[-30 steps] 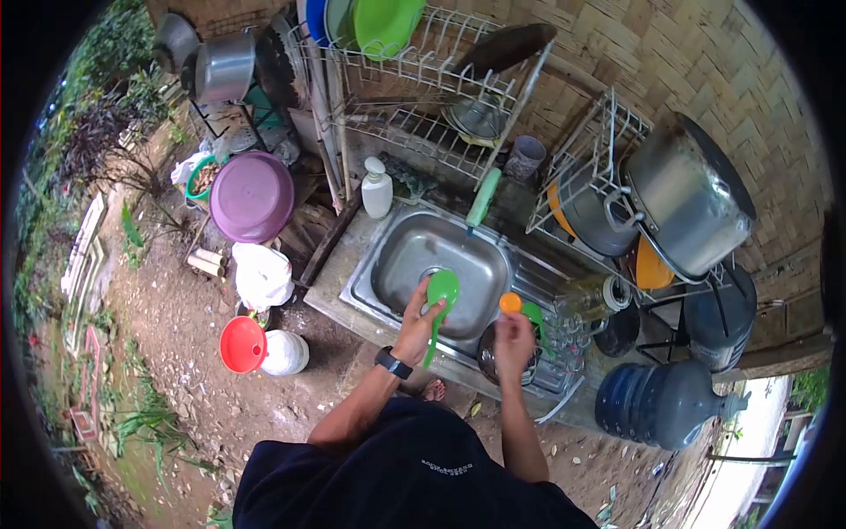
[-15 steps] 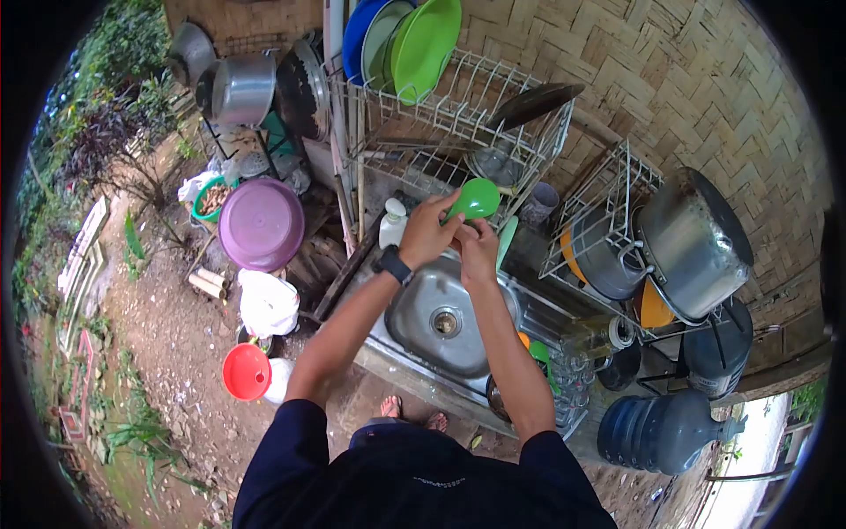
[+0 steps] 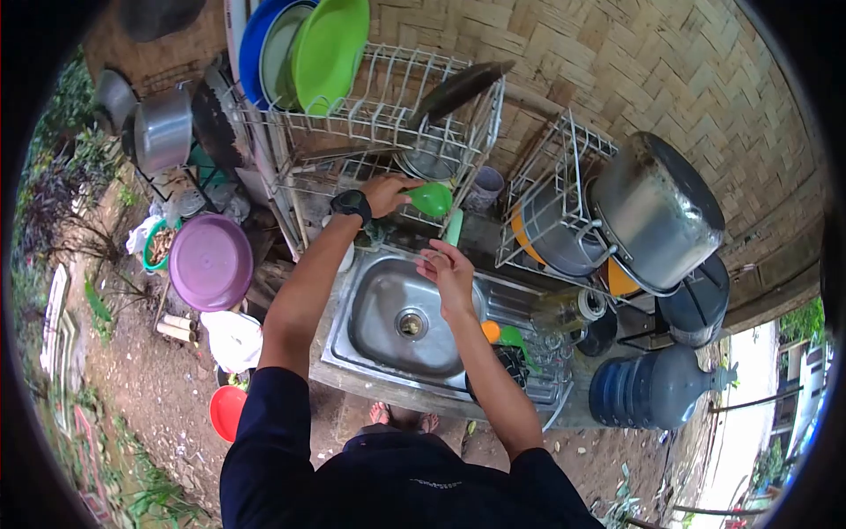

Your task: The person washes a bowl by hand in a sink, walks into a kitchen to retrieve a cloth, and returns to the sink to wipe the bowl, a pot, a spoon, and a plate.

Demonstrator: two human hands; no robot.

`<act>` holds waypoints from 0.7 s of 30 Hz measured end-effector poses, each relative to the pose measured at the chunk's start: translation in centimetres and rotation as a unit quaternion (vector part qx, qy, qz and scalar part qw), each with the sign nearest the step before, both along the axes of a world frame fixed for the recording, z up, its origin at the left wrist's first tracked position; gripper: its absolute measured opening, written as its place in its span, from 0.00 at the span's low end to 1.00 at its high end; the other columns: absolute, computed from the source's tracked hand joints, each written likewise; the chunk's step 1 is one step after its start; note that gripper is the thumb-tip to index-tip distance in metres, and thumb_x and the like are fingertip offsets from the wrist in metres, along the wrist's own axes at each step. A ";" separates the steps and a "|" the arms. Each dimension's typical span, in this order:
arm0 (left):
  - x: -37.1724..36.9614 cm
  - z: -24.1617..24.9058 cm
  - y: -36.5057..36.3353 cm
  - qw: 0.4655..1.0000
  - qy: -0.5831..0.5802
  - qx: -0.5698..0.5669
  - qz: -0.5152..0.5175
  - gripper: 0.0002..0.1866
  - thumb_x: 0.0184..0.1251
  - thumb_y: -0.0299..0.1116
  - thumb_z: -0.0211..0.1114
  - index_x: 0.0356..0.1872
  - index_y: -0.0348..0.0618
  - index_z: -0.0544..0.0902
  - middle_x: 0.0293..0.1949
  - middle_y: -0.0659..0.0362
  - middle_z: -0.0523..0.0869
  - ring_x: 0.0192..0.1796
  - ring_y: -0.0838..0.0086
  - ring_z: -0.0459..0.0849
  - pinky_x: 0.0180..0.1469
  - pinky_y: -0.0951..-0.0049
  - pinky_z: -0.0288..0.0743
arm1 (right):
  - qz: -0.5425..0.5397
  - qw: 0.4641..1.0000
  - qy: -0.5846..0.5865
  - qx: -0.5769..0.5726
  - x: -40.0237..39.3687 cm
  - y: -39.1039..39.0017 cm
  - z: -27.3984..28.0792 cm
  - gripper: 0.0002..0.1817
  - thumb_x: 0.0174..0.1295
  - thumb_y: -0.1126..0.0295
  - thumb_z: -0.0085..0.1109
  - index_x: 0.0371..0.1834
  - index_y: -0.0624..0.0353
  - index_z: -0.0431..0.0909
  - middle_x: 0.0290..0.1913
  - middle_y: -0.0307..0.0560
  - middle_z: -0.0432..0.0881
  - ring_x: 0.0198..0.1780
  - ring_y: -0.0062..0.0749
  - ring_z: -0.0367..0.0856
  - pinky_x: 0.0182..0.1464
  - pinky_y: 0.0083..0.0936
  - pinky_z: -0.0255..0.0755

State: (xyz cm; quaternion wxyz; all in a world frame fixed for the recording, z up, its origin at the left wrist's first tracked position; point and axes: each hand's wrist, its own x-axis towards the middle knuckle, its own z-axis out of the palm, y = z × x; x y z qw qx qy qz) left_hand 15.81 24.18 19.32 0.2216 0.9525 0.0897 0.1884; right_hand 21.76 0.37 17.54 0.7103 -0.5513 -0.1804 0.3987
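My left hand, with a black watch on its wrist, is closed around the narrow end of a green plastic ladle. The ladle's rounded bowl points right, in front of the lower part of the white wire dish rack. Over the back right of the steel sink, my right hand is apart from the ladle, its fingers loosely spread and nothing visible in them. A pale green strip-shaped thing stands between the ladle and my right hand.
Blue and green plastic basins lean in the rack. Large metal pots stand on the right-hand rack, with a blue water jug below. Glasses are on the drainboard. A purple basin is at left.
My hands, together at the ladle before, are now apart. The left carries the ladle toward the rack; the right has dropped back over the sink. The view has shifted rightward.
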 end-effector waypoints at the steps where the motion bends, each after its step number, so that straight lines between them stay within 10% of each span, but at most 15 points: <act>1: 0.1 -0.1 0.2 1.000 0.012 -0.014 -0.005 0.24 0.61 0.32 0.63 0.61 0.49 0.77 0.56 0.48 0.81 0.58 0.51 0.77 0.60 0.58 0.71 | 0.001 1.000 -0.016 -0.007 0.2 0.0 0.4 0.16 0.66 0.77 0.50 0.57 0.69 0.72 0.48 0.55 0.81 0.43 0.37 0.85 0.47 0.27 0.81; 9: -0.6 -0.1 -1.7 0.995 -0.095 -0.009 0.032 0.21 0.64 0.35 0.64 0.59 0.46 0.78 0.53 0.46 0.82 0.55 0.51 0.78 0.60 0.59 0.69 | -0.017 0.999 -0.037 0.012 1.9 -0.7 -0.5 0.14 0.67 0.76 0.51 0.53 0.68 0.76 0.45 0.52 0.83 0.42 0.34 0.85 0.45 0.26 0.81; 15: -6.3 1.1 -17.8 0.974 -0.165 -0.120 0.100 0.15 0.64 0.30 0.63 0.51 0.42 0.82 0.44 0.50 0.85 0.47 0.59 0.83 0.51 0.65 0.74 | -0.059 0.987 -0.146 -0.044 4.1 -12.3 -5.5 0.11 0.65 0.74 0.55 0.47 0.66 0.79 0.41 0.49 0.84 0.41 0.31 0.84 0.44 0.26 0.78; 21: -7.0 -14.7 -33.0 0.861 -0.046 -0.502 0.066 0.13 0.65 0.23 0.59 0.50 0.37 0.82 0.40 0.54 0.87 0.42 0.71 0.86 0.48 0.72 0.79 | -0.151 0.727 -0.553 -0.377 3.5 -26.3 -13.9 0.25 0.54 0.60 0.68 0.55 0.53 0.77 0.55 0.61 0.75 0.60 0.55 0.72 0.62 0.42 0.64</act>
